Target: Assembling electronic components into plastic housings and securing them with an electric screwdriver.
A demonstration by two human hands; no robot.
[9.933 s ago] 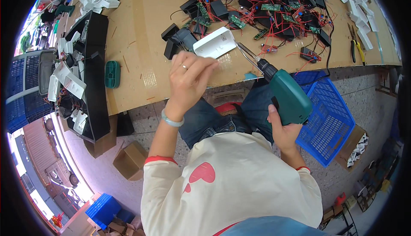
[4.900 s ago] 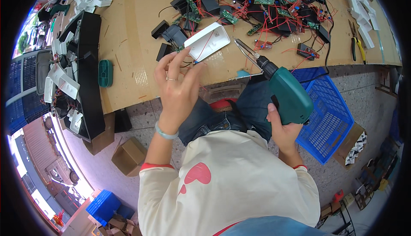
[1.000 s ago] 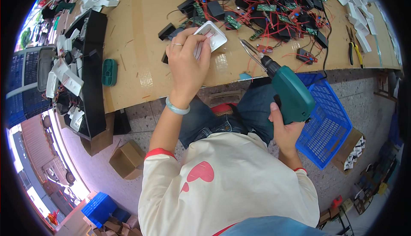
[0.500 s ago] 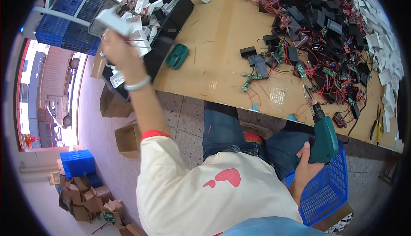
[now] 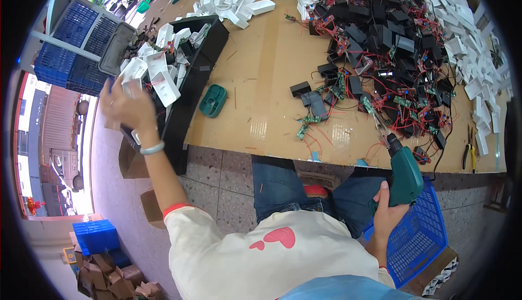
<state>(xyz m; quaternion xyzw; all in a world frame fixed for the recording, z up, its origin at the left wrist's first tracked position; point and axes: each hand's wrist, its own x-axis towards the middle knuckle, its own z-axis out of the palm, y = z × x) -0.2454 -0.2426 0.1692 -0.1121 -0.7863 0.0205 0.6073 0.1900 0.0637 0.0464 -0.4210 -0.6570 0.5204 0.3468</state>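
Observation:
My left hand [image 5: 128, 107] is over the near end of a black bin [image 5: 198, 66], fingers spread and a little blurred. Beside its fingertips lie white plastic housings [image 5: 163, 85], heaped in the bin with bits of circuit board. Nothing shows in the palm, though its underside is hidden. At the table's front edge my right hand [image 5: 387, 215] is wrapped round the handle of a green power screwdriver [image 5: 405, 177]. Its long bit points away from me, toward a pile of black boxes [image 5: 380, 39] with red wires and green circuit boards.
A small green tray [image 5: 213, 101] sits right of the bin on the cardboard-covered table [image 5: 261, 104]. White housings [image 5: 473, 66] are heaped far and right. Yellow-and-black pliers [image 5: 469, 156] lie at the right edge. A blue basket [image 5: 418, 240] stands below; blue crates [image 5: 76, 44] are at left.
The white housing that was in my left hand is out of it, and the fingers have spread over the bin. The whole view has shifted slightly. My right hand keeps its grip on the power screwdriver.

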